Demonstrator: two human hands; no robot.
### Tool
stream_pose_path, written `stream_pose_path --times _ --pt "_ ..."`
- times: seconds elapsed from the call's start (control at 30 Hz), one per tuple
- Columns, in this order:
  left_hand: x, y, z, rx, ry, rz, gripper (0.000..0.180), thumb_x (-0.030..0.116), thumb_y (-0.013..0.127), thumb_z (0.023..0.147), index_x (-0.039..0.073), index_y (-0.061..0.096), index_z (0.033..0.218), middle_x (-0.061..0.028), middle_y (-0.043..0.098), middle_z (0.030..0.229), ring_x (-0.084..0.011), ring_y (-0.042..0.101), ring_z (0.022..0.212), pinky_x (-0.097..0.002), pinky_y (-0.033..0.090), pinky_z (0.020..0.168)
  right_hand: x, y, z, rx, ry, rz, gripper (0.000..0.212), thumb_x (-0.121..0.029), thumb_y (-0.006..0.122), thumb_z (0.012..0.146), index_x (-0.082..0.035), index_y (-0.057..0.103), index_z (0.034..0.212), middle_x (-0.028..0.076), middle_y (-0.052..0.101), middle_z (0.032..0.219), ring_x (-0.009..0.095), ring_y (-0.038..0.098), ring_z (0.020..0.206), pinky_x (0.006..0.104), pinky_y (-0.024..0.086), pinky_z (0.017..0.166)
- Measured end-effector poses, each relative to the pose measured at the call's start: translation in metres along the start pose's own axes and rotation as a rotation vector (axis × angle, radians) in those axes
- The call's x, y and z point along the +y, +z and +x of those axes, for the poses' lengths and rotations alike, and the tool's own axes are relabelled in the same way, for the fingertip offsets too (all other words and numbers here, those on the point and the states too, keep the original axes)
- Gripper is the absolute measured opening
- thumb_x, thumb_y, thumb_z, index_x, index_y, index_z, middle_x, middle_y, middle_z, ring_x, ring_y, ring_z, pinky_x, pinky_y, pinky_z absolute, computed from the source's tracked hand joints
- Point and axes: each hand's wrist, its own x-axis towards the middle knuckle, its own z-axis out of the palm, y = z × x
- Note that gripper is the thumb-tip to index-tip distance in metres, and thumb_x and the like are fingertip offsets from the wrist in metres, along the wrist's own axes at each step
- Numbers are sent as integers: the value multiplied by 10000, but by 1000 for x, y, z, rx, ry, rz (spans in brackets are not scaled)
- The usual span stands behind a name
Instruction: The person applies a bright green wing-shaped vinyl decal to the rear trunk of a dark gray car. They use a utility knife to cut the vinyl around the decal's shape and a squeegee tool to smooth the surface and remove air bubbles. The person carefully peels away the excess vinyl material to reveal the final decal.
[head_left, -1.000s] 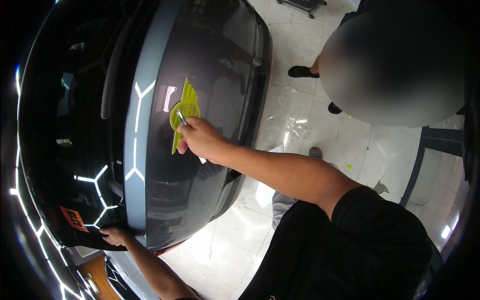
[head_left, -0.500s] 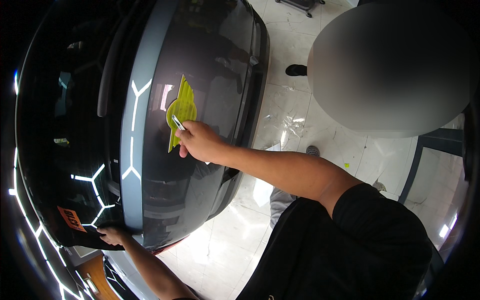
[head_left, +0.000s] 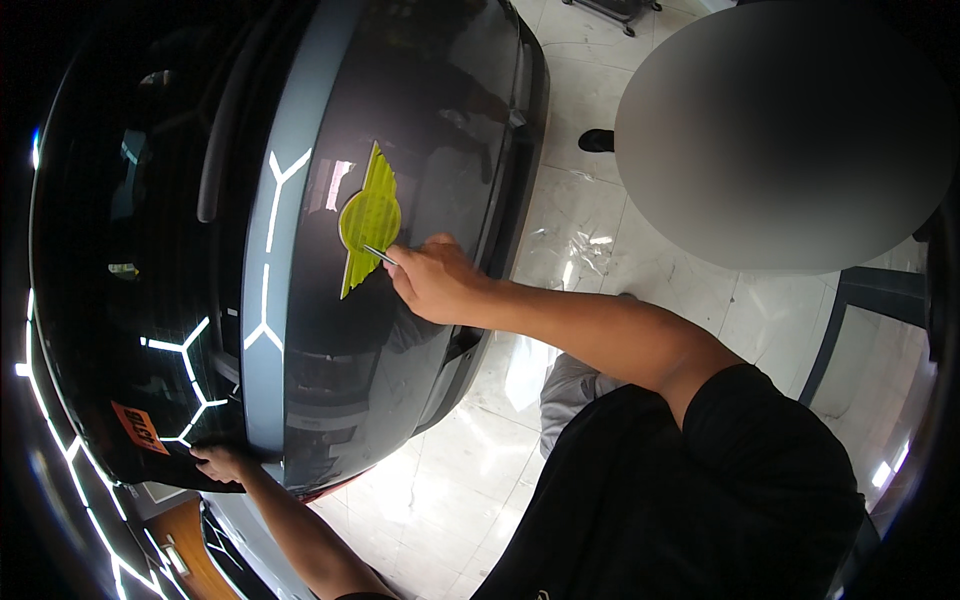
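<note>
A wing-shaped emblem with a round centre (head_left: 369, 217) lies on the dark grey car tailgate (head_left: 420, 180), covered in yellow-green tape. My right hand (head_left: 438, 280) is closed around a slim silver tool (head_left: 379, 255) that looks like a craft knife. Its tip meets the lower edge of the emblem's round part, as far as I can tell; most of the handle is hidden in my fist. At the lower left, my left hand (head_left: 222, 466) is curled over the tailgate's edge beside the dark rear window (head_left: 110, 330).
An orange sticker (head_left: 140, 428) is on the rear window, near a wiper (head_left: 221, 160). To the right is another person, blurred, with a dark shoe (head_left: 597, 141) on the glossy tiled floor (head_left: 570, 220). A dark-framed panel (head_left: 880, 300) is at the far right.
My right hand has moved a little right, away from the emblem, and the tool's tip has shifted lower on the round part. My left hand keeps its place.
</note>
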Motion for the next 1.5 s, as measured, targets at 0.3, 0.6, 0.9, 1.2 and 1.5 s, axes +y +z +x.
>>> stream_pose_path --times 0.3,0.6,0.9,1.2,1.5 --pt "4 -1 -4 -4 -14 -6 836 690 262 920 48 342 1450 -185 324 1500 -375 279 1387 -548 245 1111 25 -47 13 -220 -150 -466 319 -121 528 862 31 631 1124 146 665 717 293 655 818 514 309 1054" --pt "-1 2 -3 1 -21 10 837 691 255 921 52 329 1457 -183 322 1502 -375 274 1391 -548 243 1112 32 -69 36 -106 -237 -656 349 -133 559 859 -13 617 1182 130 677 762 283 653 800 498 319 1050" --pt "-26 4 15 107 303 -61 689 555 393 953 -14 486 1331 -225 485 1359 -403 468 1241 -542 354 1044 49 -41 20 219 18 -13 275 -194 519 948 -13 574 1147 147 660 795 312 653 764 425 469 774" --pt "106 -46 -322 -591 1513 -490 511 164 755 748 91 569 1218 -176 509 1308 -371 476 1219 -534 332 1021 24 -75 10 154 -131 31 182 -135 688 811 -37 541 854 128 628 789 343 633 721 399 502 638" --pt "152 -23 -327 -653 1880 -414 770 270 793 689 86 440 1348 -187 396 1405 -390 348 1332 -560 274 1076 23 -103 32 41 -516 -359 159 -146 691 760 -76 580 851 81 613 922 300 611 739 379 495 641"
